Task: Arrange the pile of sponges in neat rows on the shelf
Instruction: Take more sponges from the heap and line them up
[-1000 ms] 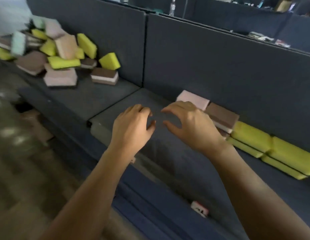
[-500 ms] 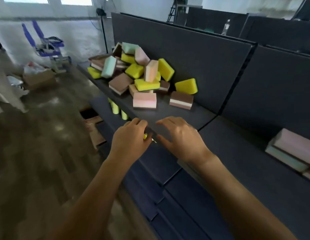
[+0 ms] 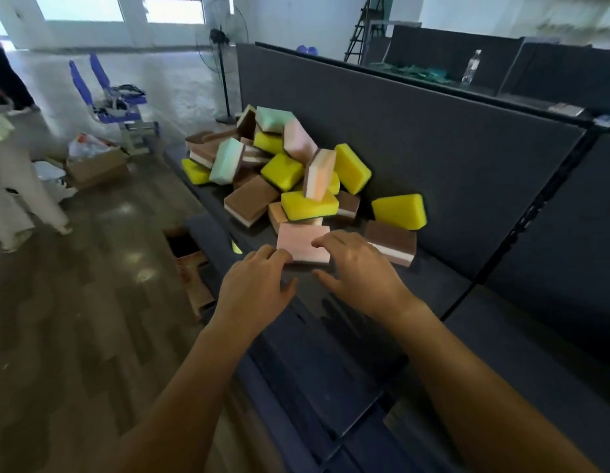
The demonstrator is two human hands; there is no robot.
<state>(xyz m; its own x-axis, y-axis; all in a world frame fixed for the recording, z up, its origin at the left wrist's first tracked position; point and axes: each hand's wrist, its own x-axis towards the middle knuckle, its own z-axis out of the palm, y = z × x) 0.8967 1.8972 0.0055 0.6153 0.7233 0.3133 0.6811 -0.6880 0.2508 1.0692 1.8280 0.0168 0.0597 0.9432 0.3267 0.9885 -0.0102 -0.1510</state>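
Observation:
A loose pile of sponges (image 3: 283, 172) in yellow, brown, pink and mint lies on the dark shelf (image 3: 433, 288) against its back panel. At the pile's near edge a pink sponge (image 3: 301, 245) lies flat. A brown-and-white sponge (image 3: 392, 242) sits to its right, with a yellow sponge (image 3: 399, 211) behind it. My left hand (image 3: 257, 285) hovers just in front of the pink sponge, fingers loosely curled and holding nothing. My right hand (image 3: 358, 271) reaches over the pink sponge's right side with fingers spread; I cannot tell if they touch it.
The shelf's front edge runs beside a brown floor. A cardboard box (image 3: 95, 165), blue chairs (image 3: 115, 100) and a standing fan (image 3: 221, 35) stand at the left. A person's legs (image 3: 13, 186) are at the far left. A water bottle (image 3: 470, 68) stands behind the panels.
The view has swung left from the arranged row to the pile. Both hands have moved forward together, from the bare shelf up to the pink sponge at the pile's edge.

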